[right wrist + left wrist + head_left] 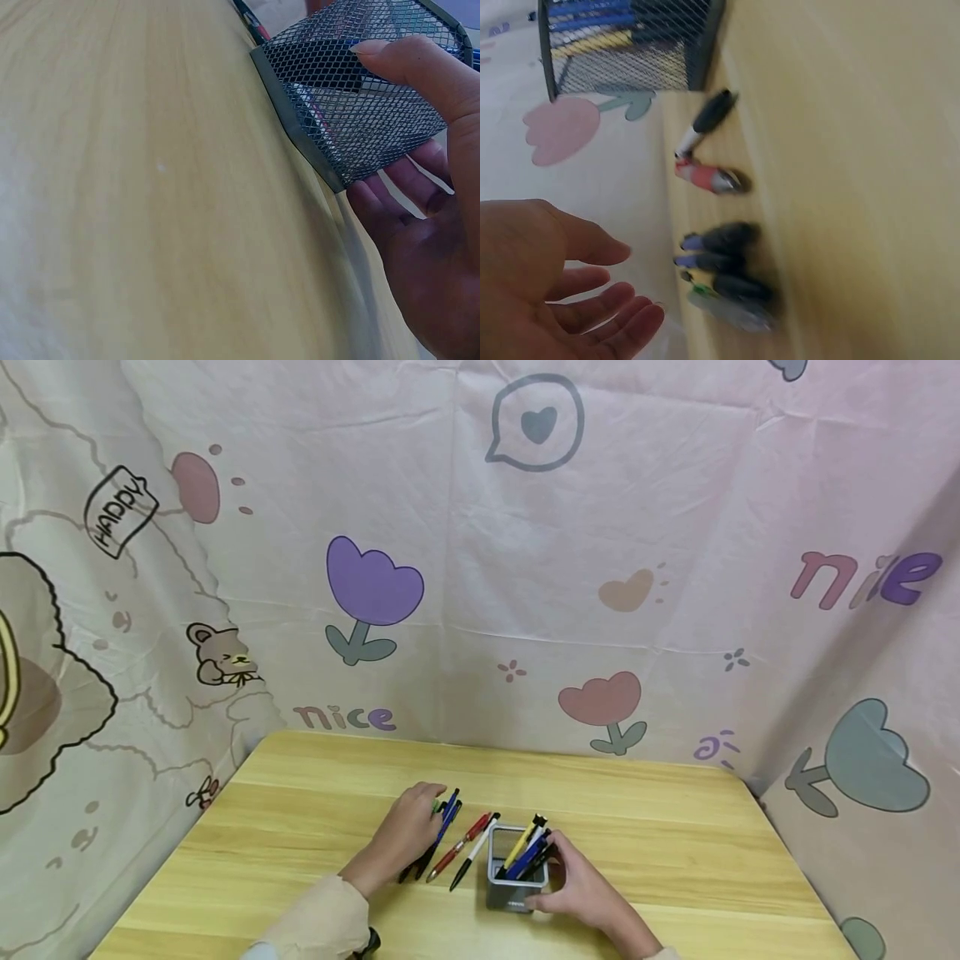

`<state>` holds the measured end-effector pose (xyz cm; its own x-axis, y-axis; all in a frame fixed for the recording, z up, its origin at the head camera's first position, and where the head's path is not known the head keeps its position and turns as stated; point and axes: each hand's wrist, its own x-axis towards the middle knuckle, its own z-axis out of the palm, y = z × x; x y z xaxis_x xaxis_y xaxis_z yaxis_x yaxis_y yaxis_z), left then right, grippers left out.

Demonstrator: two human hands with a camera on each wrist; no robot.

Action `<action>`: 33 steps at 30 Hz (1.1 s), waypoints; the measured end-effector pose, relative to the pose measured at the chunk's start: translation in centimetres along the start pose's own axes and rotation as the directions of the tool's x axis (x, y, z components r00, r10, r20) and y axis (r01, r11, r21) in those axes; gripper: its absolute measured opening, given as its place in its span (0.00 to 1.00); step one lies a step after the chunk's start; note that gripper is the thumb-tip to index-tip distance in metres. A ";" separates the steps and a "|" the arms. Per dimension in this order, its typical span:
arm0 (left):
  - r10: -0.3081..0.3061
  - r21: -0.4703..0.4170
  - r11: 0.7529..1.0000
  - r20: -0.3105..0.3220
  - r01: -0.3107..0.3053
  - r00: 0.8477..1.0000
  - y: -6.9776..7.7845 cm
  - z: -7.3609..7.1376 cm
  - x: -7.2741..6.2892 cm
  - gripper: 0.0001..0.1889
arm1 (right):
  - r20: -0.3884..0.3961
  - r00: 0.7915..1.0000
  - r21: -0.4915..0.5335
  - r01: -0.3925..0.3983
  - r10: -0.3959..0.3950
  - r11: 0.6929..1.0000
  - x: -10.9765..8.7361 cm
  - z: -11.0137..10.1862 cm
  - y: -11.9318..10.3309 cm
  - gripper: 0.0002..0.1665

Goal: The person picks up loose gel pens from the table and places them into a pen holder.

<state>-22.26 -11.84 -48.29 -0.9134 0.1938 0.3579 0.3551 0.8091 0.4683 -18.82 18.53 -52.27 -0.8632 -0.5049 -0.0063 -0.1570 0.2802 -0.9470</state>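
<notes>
A dark mesh pen holder stands on the table with several pens leaning inside, a yellow pen and a blue pen among them. My right hand grips its right side, thumb on the mesh in the right wrist view. My left hand is above the left group of pens, its fingers loosely bent and holding nothing in the left wrist view. Below it lie several dark and blue pens and a clear-barrelled one. Between group and holder lie a red pen and a white-and-black pen.
The light wooden table reaches back to a printed cloth that hangs behind and at both sides. A dark band shows at the left sleeve.
</notes>
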 end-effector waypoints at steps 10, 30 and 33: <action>-0.071 0.057 0.996 0.097 0.065 0.993 -1.6 0.4 0.1 0.25 | -0.004 1.000 -0.021 0.000 -0.001 1.000 0.0 -0.1 0.0 0.44; -0.102 0.090 0.992 0.156 0.089 0.982 -2.0 0.4 0.1 0.09 | 0.002 1.000 -0.002 0.004 -0.004 1.000 0.1 0.0 0.1 0.44; -0.094 0.078 0.993 0.133 0.084 0.987 -2.0 0.5 0.1 0.09 | 0.002 1.000 0.005 0.003 -0.003 1.000 0.0 0.0 0.0 0.45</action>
<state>-23.14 -13.21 -49.58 -0.9611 0.1887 0.2018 0.2603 0.8631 0.4328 -18.80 18.54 -52.28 -0.8617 -0.5073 -0.0040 -0.1574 0.2748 -0.9485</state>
